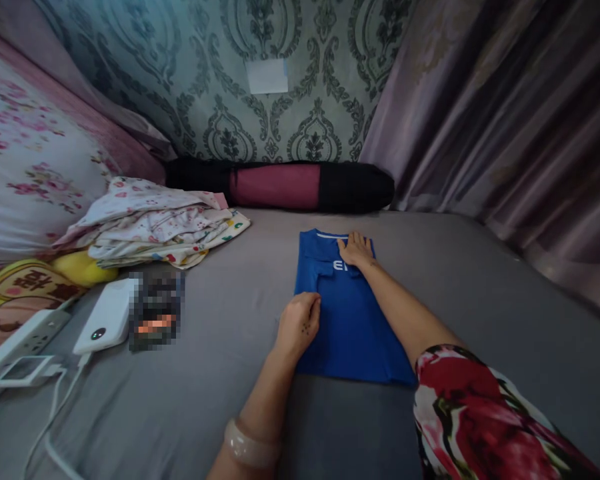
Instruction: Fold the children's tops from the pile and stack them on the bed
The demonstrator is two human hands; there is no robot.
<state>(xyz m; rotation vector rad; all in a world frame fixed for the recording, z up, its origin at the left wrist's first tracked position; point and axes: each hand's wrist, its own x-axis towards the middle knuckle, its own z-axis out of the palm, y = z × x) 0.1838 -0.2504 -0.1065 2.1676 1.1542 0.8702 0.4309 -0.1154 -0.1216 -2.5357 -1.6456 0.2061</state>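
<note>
A blue T-shirt [353, 327] lies on the grey bed sheet with its sides and sleeves turned inward, making a long rectangle. Its collar points away from me, and part of some white lettering shows on the chest. At the shirt's left edge, my left hand [299, 323] is closed, its curled fingers gripping the cloth; the fingertips are mostly hidden. Up near the collar on the right side, my right hand [356, 250] rests flat on the fabric with its fingers stretched out.
A long black and maroon bag [275, 185] lies along the wall. To the left are rumpled printed clothes [165, 223], a floral pillow [35, 153], a white power bank [109, 317], a power strip [27, 340] and white cables [55, 407]. Curtains [480, 113] hang on the right.
</note>
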